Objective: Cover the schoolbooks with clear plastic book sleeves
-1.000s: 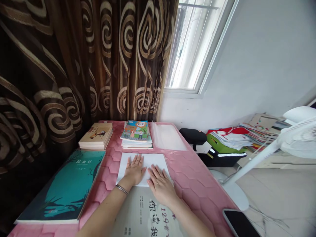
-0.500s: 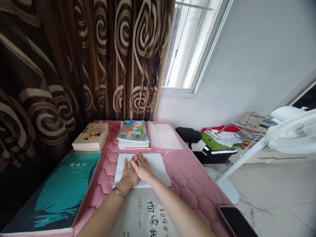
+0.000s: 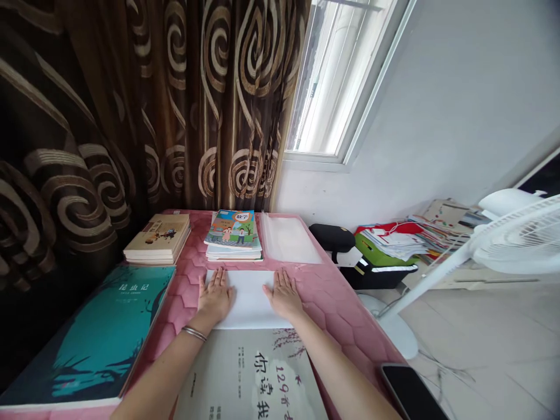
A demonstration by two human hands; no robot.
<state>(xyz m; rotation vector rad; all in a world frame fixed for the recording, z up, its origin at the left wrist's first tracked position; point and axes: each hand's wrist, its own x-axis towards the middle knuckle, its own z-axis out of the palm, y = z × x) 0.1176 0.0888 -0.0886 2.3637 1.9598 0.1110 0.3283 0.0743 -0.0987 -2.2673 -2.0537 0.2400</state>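
Observation:
Both hands lie flat on a white sheet (image 3: 247, 303) at the middle of the pink quilted table cover. My left hand (image 3: 215, 296) presses on its left part, fingers spread, with a silver bangle at the wrist. On the right part rests my right hand (image 3: 284, 296), fingers stretched out and thumb apart. Between my forearms lies a large grey book (image 3: 231, 373) with Chinese characters and a branch pattern; the sheet's near edge meets its far edge. Whether the sheet is joined to the book I cannot tell.
A large teal book (image 3: 105, 332) lies left, a stack of tan books (image 3: 160, 236) behind it. Farther back are textbooks (image 3: 234, 230) and a clear plastic sleeve (image 3: 291, 239). A phone (image 3: 411, 391) sits at the right edge; a white fan (image 3: 520, 239) stands beyond.
My hands, overlapped at the sheet's middle before, have slid apart to its left and right sides. More of the sheet and the grey book now shows.

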